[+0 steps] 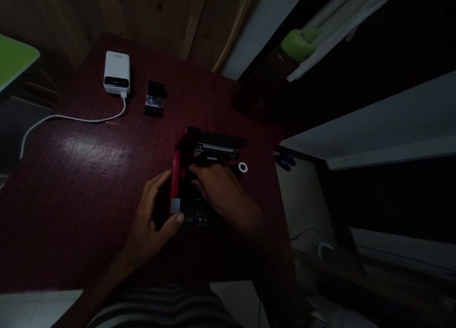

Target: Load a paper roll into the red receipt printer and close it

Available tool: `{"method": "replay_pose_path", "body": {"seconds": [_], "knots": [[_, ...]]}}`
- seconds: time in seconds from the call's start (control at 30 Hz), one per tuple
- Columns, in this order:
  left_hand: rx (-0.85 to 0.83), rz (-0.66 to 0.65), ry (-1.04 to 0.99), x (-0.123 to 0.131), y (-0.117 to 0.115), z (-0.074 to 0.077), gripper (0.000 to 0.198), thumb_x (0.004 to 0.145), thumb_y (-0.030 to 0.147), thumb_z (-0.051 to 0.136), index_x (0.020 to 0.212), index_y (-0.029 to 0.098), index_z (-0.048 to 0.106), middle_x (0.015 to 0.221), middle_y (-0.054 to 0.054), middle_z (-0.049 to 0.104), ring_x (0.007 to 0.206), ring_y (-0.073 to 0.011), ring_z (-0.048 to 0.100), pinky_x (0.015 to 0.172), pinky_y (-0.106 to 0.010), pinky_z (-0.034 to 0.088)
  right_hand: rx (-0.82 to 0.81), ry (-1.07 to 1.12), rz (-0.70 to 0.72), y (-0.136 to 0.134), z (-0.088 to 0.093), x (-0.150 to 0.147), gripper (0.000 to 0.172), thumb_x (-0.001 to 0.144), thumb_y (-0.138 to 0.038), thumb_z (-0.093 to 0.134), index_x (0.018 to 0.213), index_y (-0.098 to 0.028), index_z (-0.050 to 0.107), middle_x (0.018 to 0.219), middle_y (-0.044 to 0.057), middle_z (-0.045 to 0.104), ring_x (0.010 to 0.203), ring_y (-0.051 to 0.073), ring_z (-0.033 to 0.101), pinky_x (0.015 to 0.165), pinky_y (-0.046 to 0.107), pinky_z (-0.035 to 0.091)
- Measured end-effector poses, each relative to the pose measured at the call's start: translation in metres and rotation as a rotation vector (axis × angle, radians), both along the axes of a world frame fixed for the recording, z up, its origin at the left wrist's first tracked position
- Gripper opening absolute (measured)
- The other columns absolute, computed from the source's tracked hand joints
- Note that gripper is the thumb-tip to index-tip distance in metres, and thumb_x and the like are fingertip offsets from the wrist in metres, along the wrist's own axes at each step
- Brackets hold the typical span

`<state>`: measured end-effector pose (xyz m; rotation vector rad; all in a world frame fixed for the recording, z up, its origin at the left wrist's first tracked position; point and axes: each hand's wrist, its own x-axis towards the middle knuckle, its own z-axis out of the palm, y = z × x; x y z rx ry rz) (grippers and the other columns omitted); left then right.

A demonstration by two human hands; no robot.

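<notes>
A boxy red and black device [175, 176] rests on the table before me, its black flap [221, 139] raised along the far side. My left hand [151, 218] grips its left side, fingers along the red edge and thumb on the near corner. Inside the opened body, my right hand [221, 188] has its fingers bent down and together. What those fingertips hold, if anything, is hidden in the dark. A small white ring-shaped piece [242, 167] shows just right of the device.
The dark red patterned table [89, 190] holds a white power bank [117, 72] with a white cable [83, 120] plugged in. Beside it lies a small black object with a printed label [154, 101]. A green-capped bottle [298, 45] stands beyond the table's right edge.
</notes>
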<state>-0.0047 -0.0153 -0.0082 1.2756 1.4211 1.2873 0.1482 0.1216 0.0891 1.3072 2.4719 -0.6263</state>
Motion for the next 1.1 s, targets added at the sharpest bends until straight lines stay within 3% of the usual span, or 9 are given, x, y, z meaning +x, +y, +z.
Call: {"method": "replay_pose_path", "body": {"seconds": [0.13, 0.27, 0.43, 0.6, 0.73, 0.83, 0.9, 0.97, 1.1], "knots": [[-0.01, 0.002, -0.001, -0.001, 0.001, 0.001, 0.071, 0.104, 0.049, 0.077, 0.169, 0.033, 0.053, 0.171, -0.012, 0.056, 0.161, -0.0387, 0.052, 0.133, -0.06, 0.044, -0.034, 0.217, -0.003, -0.004, -0.005, 0.017, 0.042, 0.108, 0.0, 0.054, 0.136, -0.021, 0.077, 0.126, 0.011, 0.085, 0.116, 0.025, 0.08, 0.1, 0.037, 0.06], [-0.042, -0.014, -0.019, -0.004, 0.0, 0.011, 0.071, 0.103, 0.05, 0.078, 0.167, 0.031, 0.055, 0.171, -0.012, 0.058, 0.161, -0.0382, 0.053, 0.134, -0.059, 0.044, -0.029, 0.543, 0.128, -0.013, -0.002, 0.046, 0.048, 0.106, 0.002, 0.052, 0.139, -0.024, 0.078, 0.142, 0.009, 0.081, 0.133, 0.023, 0.074, 0.115, 0.041, 0.058], [-0.124, 0.038, -0.055, -0.013, 0.017, 0.031, 0.063, 0.106, 0.056, 0.071, 0.163, 0.031, 0.061, 0.166, -0.01, 0.064, 0.153, -0.0378, 0.061, 0.13, -0.058, 0.048, 0.07, 0.73, 0.212, -0.023, -0.002, 0.063, 0.025, 0.11, -0.008, 0.062, 0.125, -0.017, 0.08, 0.118, 0.01, 0.086, 0.111, 0.024, 0.077, 0.101, 0.04, 0.063], [0.156, 0.105, 0.0, -0.016, 0.076, 0.053, 0.06, 0.108, 0.061, 0.068, 0.161, 0.031, 0.066, 0.164, -0.007, 0.066, 0.152, -0.0348, 0.06, 0.122, -0.051, 0.053, 0.32, 0.79, 0.222, -0.034, -0.013, 0.06, 0.017, 0.112, -0.01, 0.062, 0.107, -0.015, 0.078, 0.097, 0.008, 0.082, 0.092, 0.022, 0.073, 0.088, 0.039, 0.064], [0.17, 0.124, -0.059, -0.006, 0.102, 0.068, 0.041, 0.112, 0.062, 0.059, 0.128, 0.032, 0.082, 0.143, -0.004, 0.077, 0.138, -0.0318, 0.069, 0.118, -0.05, 0.055, 0.538, 0.77, 0.15, -0.055, -0.02, 0.062, 0.015, 0.109, -0.006, 0.066, 0.105, -0.015, 0.077, 0.097, 0.008, 0.082, 0.095, 0.022, 0.074, 0.091, 0.038, 0.065], [0.155, 0.189, -0.091, 0.003, 0.094, 0.071, 0.03, 0.111, 0.05, 0.067, 0.096, 0.028, 0.081, 0.136, -0.004, 0.08, 0.144, -0.0299, 0.067, 0.122, -0.047, 0.052, 0.71, 0.697, 0.078, -0.074, -0.028, 0.063, 0.016, 0.107, -0.005, 0.069, 0.104, -0.016, 0.079, 0.103, 0.009, 0.086, 0.104, 0.023, 0.077, 0.093, 0.037, 0.066], [0.117, 0.2, -0.083, 0.007, 0.08, 0.067, 0.022, 0.105, 0.042, 0.076, 0.09, 0.026, 0.079, 0.142, -0.004, 0.078, 0.151, -0.0299, 0.063, 0.124, -0.045, 0.051, 0.806, 0.682, 0.043, -0.084, -0.033, 0.062, 0.019, 0.109, -0.006, 0.067, 0.101, -0.018, 0.08, 0.104, 0.008, 0.088, 0.106, 0.023, 0.08, 0.094, 0.035, 0.066], [0.048, 0.204, -0.102, 0.009, 0.065, 0.06, 0.015, 0.099, 0.04, 0.082, 0.106, 0.027, 0.082, 0.155, -0.004, 0.073, 0.152, -0.0307, 0.063, 0.123, -0.044, 0.052, 0.881, 0.662, 0.019, -0.09, -0.036, 0.06, 0.021, 0.111, -0.008, 0.065, 0.101, -0.02, 0.08, 0.105, 0.007, 0.089, 0.106, 0.022, 0.082, 0.094, 0.034, 0.066], [-0.168, 0.217, -0.221, 0.011, 0.041, 0.045, 0.07, 0.092, 0.045, 0.085, 0.157, 0.031, 0.065, 0.167, -0.009, 0.065, 0.157, -0.0354, 0.059, 0.116, -0.046, 0.06, 0.869, 0.625, -0.021, -0.092, -0.037, 0.061, 0.013, 0.112, -0.018, 0.068, 0.104, -0.021, 0.078, 0.124, 0.011, 0.089, 0.121, 0.027, 0.083, 0.101, 0.04, 0.067]]}}
